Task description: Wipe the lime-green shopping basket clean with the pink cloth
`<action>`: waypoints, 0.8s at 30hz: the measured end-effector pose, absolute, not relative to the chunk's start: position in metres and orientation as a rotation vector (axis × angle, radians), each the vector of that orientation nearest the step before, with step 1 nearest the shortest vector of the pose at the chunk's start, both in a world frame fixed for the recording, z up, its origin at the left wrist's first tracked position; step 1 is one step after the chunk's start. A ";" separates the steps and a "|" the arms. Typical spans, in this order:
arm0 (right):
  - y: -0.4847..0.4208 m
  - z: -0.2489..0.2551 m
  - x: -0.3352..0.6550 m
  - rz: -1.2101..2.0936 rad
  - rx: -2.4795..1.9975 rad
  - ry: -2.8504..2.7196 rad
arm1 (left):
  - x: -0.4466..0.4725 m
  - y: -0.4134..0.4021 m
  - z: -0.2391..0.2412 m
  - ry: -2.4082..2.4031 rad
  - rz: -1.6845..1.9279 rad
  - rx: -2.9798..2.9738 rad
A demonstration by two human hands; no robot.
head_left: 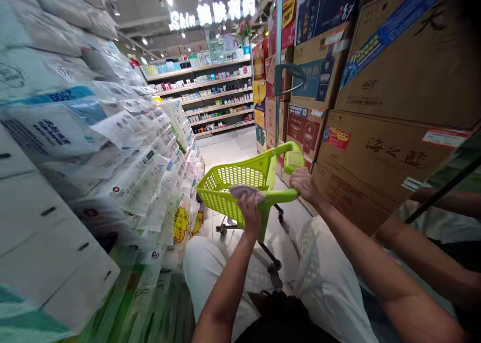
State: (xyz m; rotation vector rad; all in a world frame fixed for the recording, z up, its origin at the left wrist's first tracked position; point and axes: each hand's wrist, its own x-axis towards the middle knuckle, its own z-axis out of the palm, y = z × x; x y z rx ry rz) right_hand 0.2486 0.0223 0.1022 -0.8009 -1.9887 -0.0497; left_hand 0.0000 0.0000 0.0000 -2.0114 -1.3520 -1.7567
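Through the head camera I am looking down a shop aisle. The left hand [251, 213] is pressing a pinkish cloth [246, 192] onto the near rim of a green cart [240, 175]. Its fingers are curled over the cloth and pinching it against the plastic. The right hand [303, 183] is lying just beside it on the same rim, below the cart's looped handle [280, 151]. Those fingers are wrapped shut around the bar.

The cart is sitting straight ahead of both sets of fingers on small wheels [224, 227], over the pale floor [233, 150]. I cannot see into its basket from here.

I am judging the step as wiping the rim, with the cloth at the near edge and most of the rim lying beyond it. Any stroke onward is calling for a steady right-hand hold, since the cart could roll, and for flat pressure so the cloth is not slipping off the narrow edge.

Left of the fingers, wrapped paper packs [75, 147] are standing stacked high. Right of them, cardboard boxes [394, 147] are piled up. Far ahead, shelves [214, 90] are showing small goods. Another person's forearm [432, 268] is crossing the lower right, well apart from the cart.
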 end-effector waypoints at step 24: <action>0.012 0.102 0.188 -0.489 -1.621 -2.280 | -0.013 0.018 0.021 -1.897 -0.987 -2.264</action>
